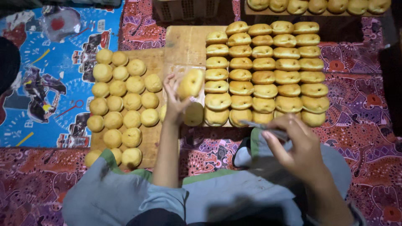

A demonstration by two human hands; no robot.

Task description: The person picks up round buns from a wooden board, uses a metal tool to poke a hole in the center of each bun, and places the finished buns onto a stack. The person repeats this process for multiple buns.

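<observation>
My left hand [173, 100] holds a golden round bun [191, 83] up over the wooden board [186, 44], fingers wrapped around its lower side. Another bun [194, 114] lies just below it on the board. My right hand [295, 148] is closer to me, gripping a thin knife [261, 126] whose blade points left over my lap. To the right of the held bun, several rows of split buns [264, 71] fill the board. At my left, several whole round buns [123, 104] sit on a second wooden board [155, 62].
A patterned purple-red cloth [360, 125] covers the floor, with a blue printed mat [42, 75] at the left. Another tray of buns [318, 6] lies at the top right. A plastic crate [186, 9] stands at the top centre. My grey-clad knees [109, 192] fill the bottom.
</observation>
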